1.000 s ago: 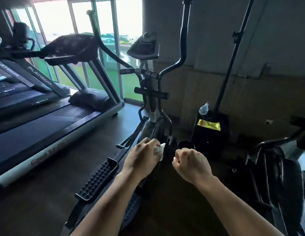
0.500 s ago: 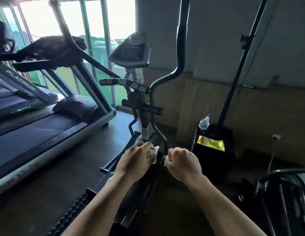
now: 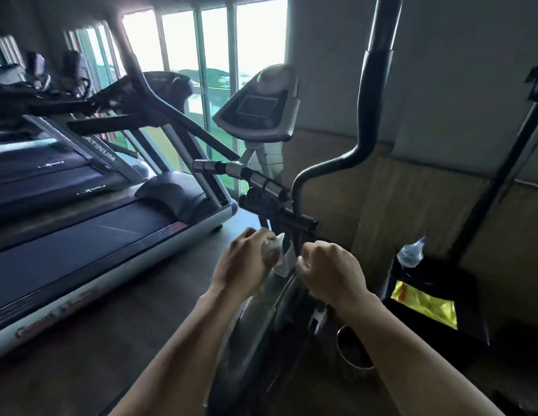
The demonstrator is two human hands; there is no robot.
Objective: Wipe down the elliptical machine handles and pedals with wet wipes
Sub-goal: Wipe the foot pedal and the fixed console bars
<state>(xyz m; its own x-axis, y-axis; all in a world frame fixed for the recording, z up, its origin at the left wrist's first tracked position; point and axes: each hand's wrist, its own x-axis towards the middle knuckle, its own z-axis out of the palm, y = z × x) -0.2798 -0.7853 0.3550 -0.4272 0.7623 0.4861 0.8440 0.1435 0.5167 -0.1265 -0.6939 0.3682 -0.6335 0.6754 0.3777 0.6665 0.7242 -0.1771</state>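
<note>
A single wide-angle view comes from a camera worn on the person's head, facing forward and down along both forearms. The left hand [image 3: 242, 264] and right hand [image 3: 332, 273] sit close under the lens at centre. The elliptical machine [image 3: 294, 224] stands just beyond them, a treadmill [image 3: 81, 235] is to the left, and windows [image 3: 219, 40] are farther ahead.

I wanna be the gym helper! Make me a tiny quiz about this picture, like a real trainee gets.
1. True or false: the left hand holds the wet wipe.
2. What stands on the black box? A) a clear bottle B) a shoe C) a towel
3. Fill in: the treadmill stands on the person's ___ side of the elliptical machine.
Key: 1 true; 2 A; 3 left.
</note>
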